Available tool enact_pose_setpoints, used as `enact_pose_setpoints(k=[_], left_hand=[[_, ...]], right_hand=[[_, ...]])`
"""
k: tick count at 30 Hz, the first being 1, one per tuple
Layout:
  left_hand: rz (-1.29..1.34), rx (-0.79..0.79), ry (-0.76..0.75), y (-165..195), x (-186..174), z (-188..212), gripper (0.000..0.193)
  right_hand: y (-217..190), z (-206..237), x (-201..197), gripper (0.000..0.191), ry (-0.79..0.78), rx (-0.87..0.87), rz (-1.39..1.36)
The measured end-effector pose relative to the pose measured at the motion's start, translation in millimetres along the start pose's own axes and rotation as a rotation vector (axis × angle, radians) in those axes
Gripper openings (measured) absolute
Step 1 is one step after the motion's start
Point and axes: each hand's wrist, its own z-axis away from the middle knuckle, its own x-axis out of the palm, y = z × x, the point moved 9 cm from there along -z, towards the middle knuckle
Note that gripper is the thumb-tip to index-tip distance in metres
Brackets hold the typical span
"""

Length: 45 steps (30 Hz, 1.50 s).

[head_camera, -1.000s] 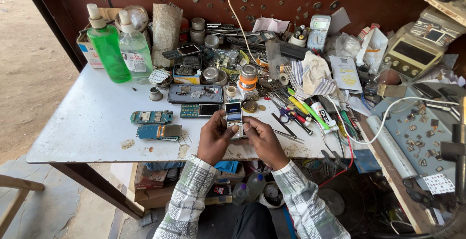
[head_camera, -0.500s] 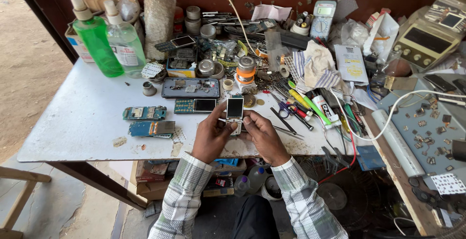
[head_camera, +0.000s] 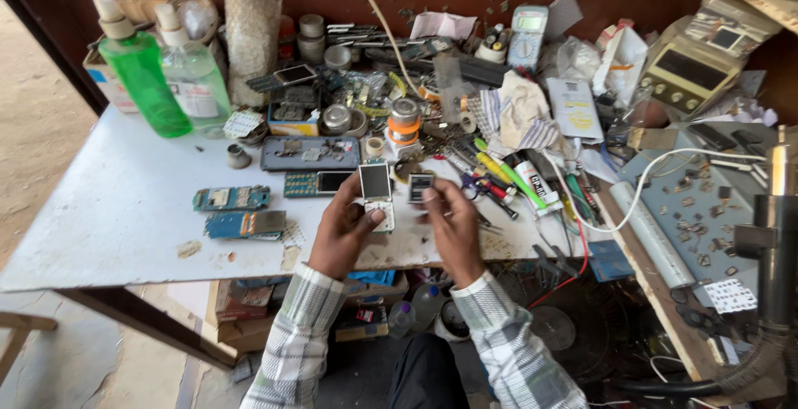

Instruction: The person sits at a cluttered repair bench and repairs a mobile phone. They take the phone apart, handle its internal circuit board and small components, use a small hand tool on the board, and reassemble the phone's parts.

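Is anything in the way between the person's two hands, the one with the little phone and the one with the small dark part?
Nothing visible. The left hand holds the small phone, the right hand holds the small dark part just beside it, and only bare white table shows through the narrow gap between them.

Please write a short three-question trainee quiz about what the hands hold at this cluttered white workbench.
1. True or false: the left hand holds the small silver keypad phone upright.
2. The right hand pinches: A) a screwdriver, B) the small dark rectangular part, C) a bottle.
3. Fill in: the tall bright green liquid bottle stands at the white worktable's far ___ corner.

Key: 1 true; 2 B; 3 left.
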Motion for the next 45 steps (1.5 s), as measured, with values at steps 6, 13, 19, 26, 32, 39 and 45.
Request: enact_pose_setpoints(k=[6,13,19,26,32,39,45], left_hand=[[0.104,0.022,-0.014,4.5,-5.1,0.3,0.073],[0.459,-0.111,-0.109,-16.3,-4.3,-1.2,0.076],[0.9,-0.203,-0.177,-8.9,-0.5,6.6,0.074],[1.006,-0.115,-0.27,21.6,4.9,11.4,0.075],[1.022,-0.137,-0.294,22.9,7.8,13.7,0.067],[0.974,-0.093,-0.303,22.5,5.7,20.6,0.067],[0.932,-0.142,-0.251,16.6,2.7,20.0,0.068]], right_hand=[[-71.4,30.7,-8.5,0.02,0.048,-0.494,0.815],[-72.1,40.6,15.7,0.024,-0.111,-0.521,0.906],[-75.6,28.7,19.4,0.027,-0.054,-0.475,0.443],[-57.1,30.7,27.4,0.037,-0.126,-0.477,0.272],[-46.8,31.1,30.7,0.039,-0.192,-0.477,0.336],[-49.8,28.6,16.9,0.019,-0.048,-0.408,0.245],[-74.3,36.1,-12.7,0.027,-0.055,-0.421,0.841]])
